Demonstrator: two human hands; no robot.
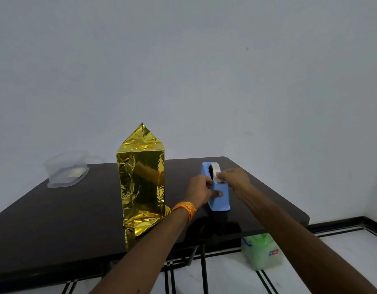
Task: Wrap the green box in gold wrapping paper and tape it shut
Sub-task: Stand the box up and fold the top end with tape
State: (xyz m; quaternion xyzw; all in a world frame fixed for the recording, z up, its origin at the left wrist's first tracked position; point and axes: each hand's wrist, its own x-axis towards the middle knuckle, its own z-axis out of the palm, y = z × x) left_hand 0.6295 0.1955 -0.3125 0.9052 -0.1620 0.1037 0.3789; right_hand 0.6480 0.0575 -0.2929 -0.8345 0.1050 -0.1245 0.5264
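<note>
Worktop (56, 219): gold-wrapped box (141, 179) upright, centre-left, top flap peaked. Dispenser (220, 200) near its right. Left grip (199, 190) clasps dispenser; right grip (236, 177) pinches tape (214, 169) end. Risk: crooked pull, tape sticks to itself.

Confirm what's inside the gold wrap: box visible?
Only gold wrapping paper shows, standing upright on the table, top pinched to a peak. Whatever it holds is fully covered; no green visible.
</note>
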